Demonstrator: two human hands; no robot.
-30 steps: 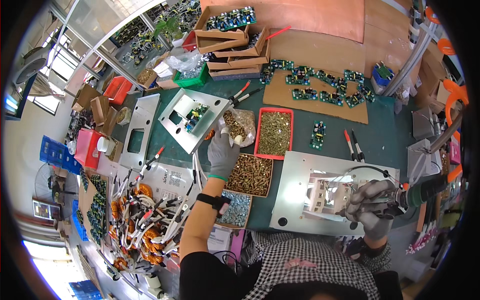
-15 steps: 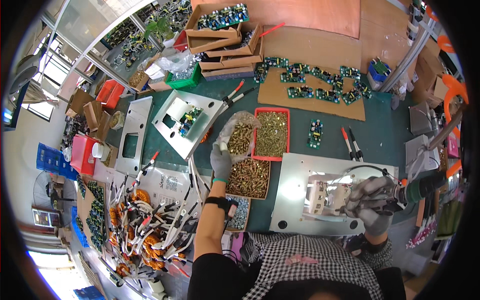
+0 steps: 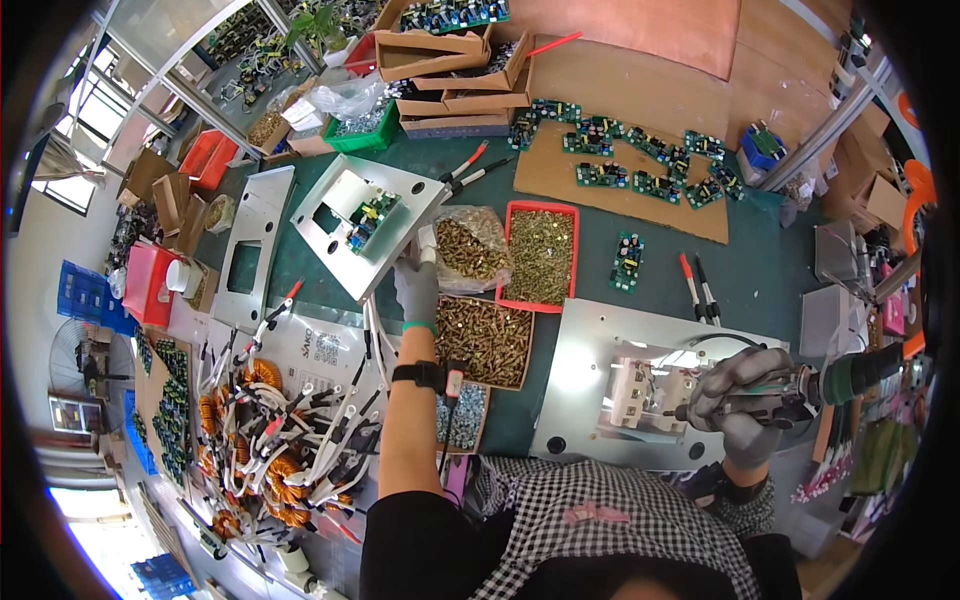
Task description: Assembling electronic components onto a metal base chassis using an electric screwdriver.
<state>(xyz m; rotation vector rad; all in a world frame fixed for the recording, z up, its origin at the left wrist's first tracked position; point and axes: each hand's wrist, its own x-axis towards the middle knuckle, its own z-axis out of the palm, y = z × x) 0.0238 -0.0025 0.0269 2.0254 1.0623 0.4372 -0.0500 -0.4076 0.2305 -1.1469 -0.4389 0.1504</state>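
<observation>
While the gloved right hand [image 3: 748, 408] stays wrapped tight around the electric screwdriver [image 3: 790, 385] at lower right, the left hand [image 3: 415, 285], fingers curled at the bag of screws [image 3: 470, 247] mid-frame, should pinch just one screw; whether it holds any, I cannot tell.

Beyond the left hand's fingertips stand stacked cardboard boxes [image 3: 455, 60] and a green bin [image 3: 360, 128] — far up the bench. Out to that hand's left sit a red tray [image 3: 207, 158] and a pink box [image 3: 152, 283]. Below its forearm lies a tangle of orange coils and white wires [image 3: 275, 430]. Above the right hand, green circuit boards [image 3: 640, 170] rest on cardboard, with red-handled tools [image 3: 700, 285] nearer.
</observation>
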